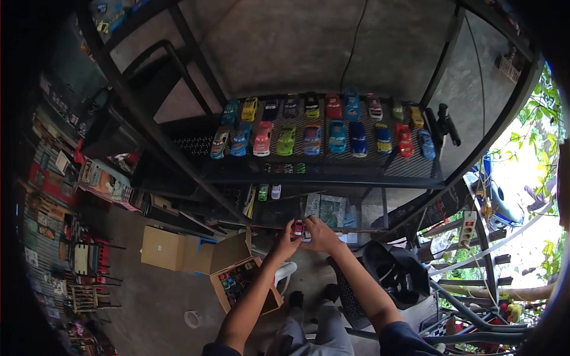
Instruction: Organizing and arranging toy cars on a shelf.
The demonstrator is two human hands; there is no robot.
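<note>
Red toy car [299, 228] sits pinched between left hand [287, 242] and right hand [322, 236]; near-left, a cardboard box [231, 254] holds colourful toys [236, 280].

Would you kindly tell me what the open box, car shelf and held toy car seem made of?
Box: likely matte cardboard, from its brown folded flaps. Shelf: probably dark-painted metal, given its mesh and slim bars. Toy car: dark red, plastic or metal; too small to tell.

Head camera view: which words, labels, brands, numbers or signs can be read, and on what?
None reads clearly.
Dark plaque, pale lettering, upper right: too small, blurred.
Small dark-red handheld toy car: markings too small.
Shelved multicoloured toy cars: likewise.
Brown cardboard flap: tiny mark, unreadable.
</note>
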